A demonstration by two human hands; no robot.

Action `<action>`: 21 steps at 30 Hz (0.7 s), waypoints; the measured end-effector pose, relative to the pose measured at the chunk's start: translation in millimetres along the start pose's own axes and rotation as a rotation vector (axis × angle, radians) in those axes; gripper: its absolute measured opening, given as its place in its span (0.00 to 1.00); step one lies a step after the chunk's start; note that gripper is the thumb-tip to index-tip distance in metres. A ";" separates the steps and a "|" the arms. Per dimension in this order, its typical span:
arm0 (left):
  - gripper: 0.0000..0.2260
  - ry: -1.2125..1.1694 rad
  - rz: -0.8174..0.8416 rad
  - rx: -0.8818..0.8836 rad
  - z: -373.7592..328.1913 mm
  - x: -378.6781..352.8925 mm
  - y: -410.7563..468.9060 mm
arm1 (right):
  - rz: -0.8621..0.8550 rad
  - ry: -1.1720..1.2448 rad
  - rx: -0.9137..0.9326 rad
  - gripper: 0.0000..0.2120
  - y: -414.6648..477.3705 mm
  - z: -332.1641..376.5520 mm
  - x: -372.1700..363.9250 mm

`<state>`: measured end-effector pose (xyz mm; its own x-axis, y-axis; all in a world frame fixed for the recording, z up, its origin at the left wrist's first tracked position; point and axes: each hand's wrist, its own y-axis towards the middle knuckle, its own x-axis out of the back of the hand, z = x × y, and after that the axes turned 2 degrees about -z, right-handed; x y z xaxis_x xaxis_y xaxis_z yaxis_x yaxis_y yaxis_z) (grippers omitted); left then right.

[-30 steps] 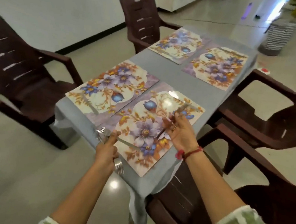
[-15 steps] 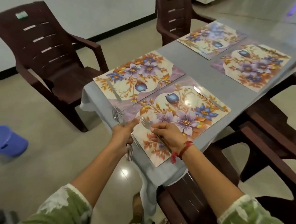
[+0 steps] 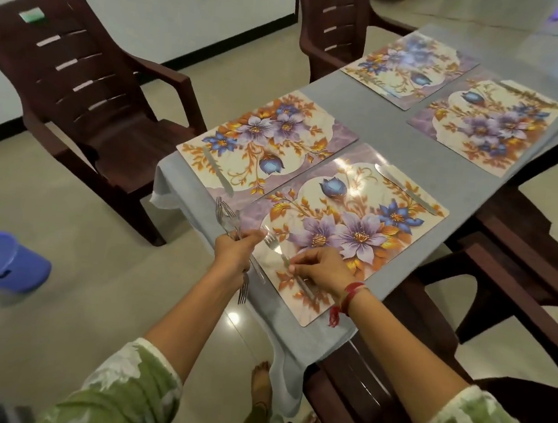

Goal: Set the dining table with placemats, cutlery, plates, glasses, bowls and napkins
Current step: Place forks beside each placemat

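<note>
Several floral placemats lie on the grey-clothed table [image 3: 398, 144]. On the nearest placemat [image 3: 345, 225], my right hand [image 3: 320, 265] pinches the handle of a fork [image 3: 275, 245] that lies flat along the mat's near side, tines pointing away. A knife [image 3: 405, 188] rests on that mat's far side. My left hand [image 3: 235, 250] grips a bundle of forks [image 3: 227, 218] over the table's corner; one fork end hangs below the hand. Another knife [image 3: 215, 168] lies on the left placemat [image 3: 267, 141].
Dark brown plastic chairs stand around the table: one at the left [image 3: 84, 87], one at the far end [image 3: 335, 21], others on the right [image 3: 522, 271]. A blue stool [image 3: 0, 263] lies on the floor at left. My bare foot [image 3: 261, 378] is under the table's corner.
My right hand came back from the knife on the mat's far side and now has a fork down on the near side. My view has moved closer and leftward.
</note>
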<state>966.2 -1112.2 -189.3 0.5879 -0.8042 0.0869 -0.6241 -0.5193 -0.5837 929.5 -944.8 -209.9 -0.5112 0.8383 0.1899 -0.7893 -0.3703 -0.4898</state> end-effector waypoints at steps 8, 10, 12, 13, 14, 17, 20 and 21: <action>0.14 -0.086 -0.017 0.064 -8.1 32.1 24.0 | -0.038 -0.131 -0.141 0.04 64.1 1.9 -22.2; 0.18 -0.102 0.001 0.071 -3.6 37.9 28.4 | -0.045 -0.219 -0.121 0.06 71.9 1.0 -25.2; 0.19 -0.119 0.008 0.086 1.5 39.8 31.4 | -0.052 -0.270 -0.111 0.07 74.6 -0.6 -25.7; 0.18 -0.130 0.013 0.094 3.5 39.7 32.1 | -0.051 -0.290 -0.112 0.07 75.6 -2.4 -25.3; 0.18 -0.141 0.018 0.097 5.1 39.0 31.8 | -0.054 -0.310 -0.109 0.07 74.9 -3.9 -24.5; 0.14 -0.166 0.029 0.100 6.9 33.9 29.9 | -0.089 -0.397 -0.045 0.06 72.1 -6.9 -23.1; 0.06 -0.213 0.018 0.102 6.4 27.1 29.1 | -0.136 -0.497 0.024 0.04 67.3 -8.3 -24.9; 0.06 -0.227 0.013 0.098 6.7 25.3 28.9 | -0.151 -0.527 0.044 0.05 65.9 -8.7 -25.9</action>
<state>966.5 -1145.7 -209.3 0.6873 -0.7196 -0.0984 -0.5864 -0.4699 -0.6598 893.6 -987.4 -254.5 -0.4835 0.5733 0.6615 -0.8747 -0.2872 -0.3904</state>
